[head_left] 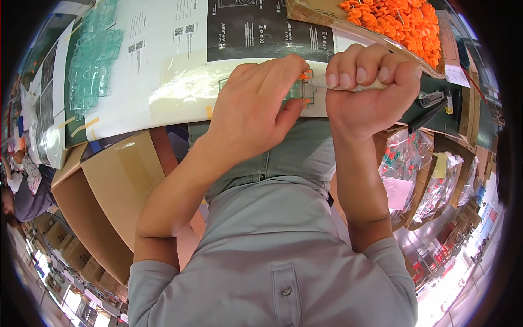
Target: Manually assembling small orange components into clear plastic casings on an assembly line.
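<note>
Translucent green part [295,94] lies bodyward and left of the cardboard box [313,17]; left hand [261,103] seems to pinch it by its orange clips [308,74], right hand [373,90] fisted round a pale tool [319,82]; off-line push could slip the tip into a fingertip or skid the part loose

White lettering [222,36] on black panel [270,48]

Fisheye view from the wearer's head, facing down.
It looks from close above the grey shirt [261,234] toward the table [444,125], edges bowing near the rim.
</note>
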Action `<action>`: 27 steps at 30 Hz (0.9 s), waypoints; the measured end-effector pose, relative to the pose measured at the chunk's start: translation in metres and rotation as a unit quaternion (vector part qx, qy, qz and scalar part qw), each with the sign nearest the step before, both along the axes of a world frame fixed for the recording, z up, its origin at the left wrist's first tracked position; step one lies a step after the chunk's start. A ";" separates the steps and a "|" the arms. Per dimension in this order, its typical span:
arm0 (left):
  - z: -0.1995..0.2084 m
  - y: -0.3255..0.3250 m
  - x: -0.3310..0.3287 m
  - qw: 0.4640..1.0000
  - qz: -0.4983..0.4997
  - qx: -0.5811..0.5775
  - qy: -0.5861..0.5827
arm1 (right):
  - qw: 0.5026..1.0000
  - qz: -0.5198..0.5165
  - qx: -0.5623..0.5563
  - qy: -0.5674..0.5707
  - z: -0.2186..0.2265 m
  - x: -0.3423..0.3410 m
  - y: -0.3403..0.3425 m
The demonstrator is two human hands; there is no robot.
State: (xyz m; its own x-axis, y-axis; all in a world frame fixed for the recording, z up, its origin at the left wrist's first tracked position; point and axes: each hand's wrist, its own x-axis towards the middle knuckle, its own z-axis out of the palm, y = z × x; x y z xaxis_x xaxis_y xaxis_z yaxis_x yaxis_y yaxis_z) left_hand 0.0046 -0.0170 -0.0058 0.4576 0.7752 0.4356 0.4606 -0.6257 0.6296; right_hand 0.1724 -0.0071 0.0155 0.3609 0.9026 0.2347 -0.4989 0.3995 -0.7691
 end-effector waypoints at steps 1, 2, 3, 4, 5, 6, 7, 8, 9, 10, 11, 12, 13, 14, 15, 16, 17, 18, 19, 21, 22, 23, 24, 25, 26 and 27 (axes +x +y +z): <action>0.000 0.000 0.000 1.000 -0.001 -0.001 -0.002 | 1.000 0.000 0.000 0.000 0.001 0.000 0.000; 0.000 -0.001 0.000 1.000 -0.002 -0.002 -0.005 | 1.000 0.003 0.002 0.011 0.002 0.000 0.001; 0.000 -0.001 0.000 1.000 -0.003 -0.002 -0.006 | 1.000 0.006 0.005 0.022 0.003 0.000 0.001; 0.001 -0.001 -0.001 1.000 -0.003 -0.010 -0.001 | 0.999 0.009 0.008 0.033 0.003 0.000 0.001; 0.003 -0.001 -0.002 1.000 -0.003 -0.019 0.004 | 0.999 0.008 0.007 0.032 0.003 0.000 0.000; 0.004 0.000 -0.002 1.000 -0.003 -0.027 0.009 | 1.000 0.001 0.005 0.022 0.003 0.000 0.000; 0.005 0.001 -0.001 1.000 -0.004 -0.027 0.008 | 1.000 -0.006 0.003 0.011 0.003 0.000 -0.001; 0.006 0.002 -0.001 0.999 -0.009 -0.037 0.014 | 1.000 -0.013 0.001 0.001 0.003 0.000 -0.001; 0.006 0.004 -0.001 0.999 -0.015 -0.047 0.020 | 1.000 -0.013 0.001 0.000 0.004 -0.001 0.000; 0.006 0.004 -0.001 0.998 -0.020 -0.057 0.026 | 1.000 -0.020 -0.004 -0.010 0.005 -0.002 0.001; 0.006 0.004 -0.001 0.998 -0.019 -0.058 0.026 | 0.999 -0.027 -0.009 -0.020 0.006 -0.004 0.003; 0.006 0.002 -0.001 0.998 -0.015 -0.055 0.022 | 0.999 -0.034 -0.015 -0.030 0.007 -0.005 0.005; 0.005 0.001 -0.002 0.998 -0.011 -0.053 0.018 | 0.999 -0.033 -0.015 -0.031 0.007 -0.006 0.005; 0.005 0.000 -0.002 0.999 -0.007 -0.051 0.015 | 0.999 -0.034 -0.019 -0.034 0.007 -0.007 0.006; 0.005 0.001 -0.002 0.999 -0.006 -0.051 0.014 | 0.998 -0.035 -0.023 -0.038 0.007 -0.008 0.007; 0.004 0.001 -0.002 0.999 -0.007 -0.047 0.015 | 0.998 -0.035 -0.028 -0.041 0.007 -0.009 0.007; 0.003 0.002 -0.002 0.999 -0.007 -0.042 0.017 | 0.998 -0.034 -0.029 -0.042 0.007 -0.009 0.008; 0.003 0.002 -0.002 0.999 -0.008 -0.038 0.018 | 0.998 -0.021 -0.041 -0.039 0.008 -0.008 0.008; 0.002 0.002 -0.002 0.999 -0.007 -0.040 0.017 | 0.998 -0.009 -0.054 -0.037 0.010 -0.008 0.008; 0.000 0.000 -0.002 1.000 -0.003 -0.027 0.010 | 0.997 0.005 -0.069 -0.035 0.015 -0.010 0.010; -0.001 -0.001 -0.002 1.000 -0.001 -0.021 0.007 | 0.995 -0.001 -0.080 -0.056 0.020 -0.014 0.013; -0.001 -0.001 -0.001 1.000 0.000 -0.024 0.006 | 0.993 -0.006 -0.091 -0.075 0.023 -0.018 0.015; -0.001 -0.001 -0.001 1.000 0.002 -0.026 0.007 | 0.990 -0.012 -0.102 -0.095 0.024 -0.020 0.016; 0.000 -0.001 0.000 1.000 0.004 -0.027 0.008 | 0.990 -0.011 -0.105 -0.095 0.022 -0.021 0.015; 0.001 -0.001 0.000 1.000 0.006 -0.029 0.008 | 0.989 -0.010 -0.090 -0.113 0.021 -0.022 0.014; 0.000 -0.002 0.001 0.999 0.007 -0.032 0.009 | 0.988 -0.010 -0.075 -0.131 0.020 -0.022 0.012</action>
